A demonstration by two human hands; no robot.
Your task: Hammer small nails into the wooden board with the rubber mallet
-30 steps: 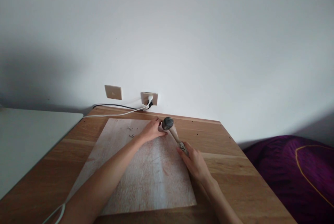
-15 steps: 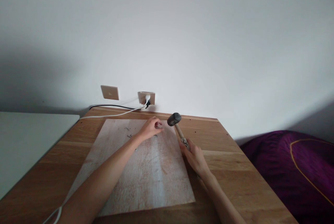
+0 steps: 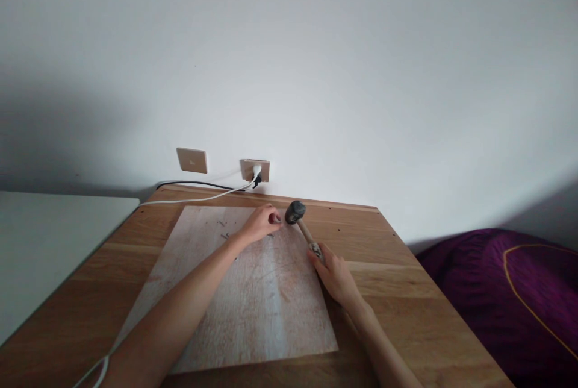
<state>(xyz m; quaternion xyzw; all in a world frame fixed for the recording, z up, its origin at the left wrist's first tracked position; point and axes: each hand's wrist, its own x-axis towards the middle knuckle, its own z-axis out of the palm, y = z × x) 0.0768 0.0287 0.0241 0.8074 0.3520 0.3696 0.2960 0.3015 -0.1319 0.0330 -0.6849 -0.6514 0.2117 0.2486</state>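
My right hand (image 3: 335, 273) is wrapped around the handle of a mallet (image 3: 295, 212), whose dark head hangs over the far right of a pale whitish board (image 3: 253, 309). Near the board's far right edge, my left hand (image 3: 262, 223) is pinched, thumb against fingers. A small greyish bit shows at its fingertips, too small to name. The mallet head is just to the right of those fingertips, apart from them. Small metal pieces (image 3: 224, 235) that look like nails or screws lie scattered on the board around my left hand.
The board lies on a wooden table (image 3: 383, 291) against a white wall. A wall socket (image 3: 256, 170) holds plugs, and a white cable (image 3: 194, 200) runs left from it along the table's back. A purple cushion-like thing (image 3: 478, 267) is at the right, a pale surface (image 3: 54, 243) at the left.
The mallet head has come down and slightly left, closer to my left fingertips. My left hand stays in about the same place, still pinched.
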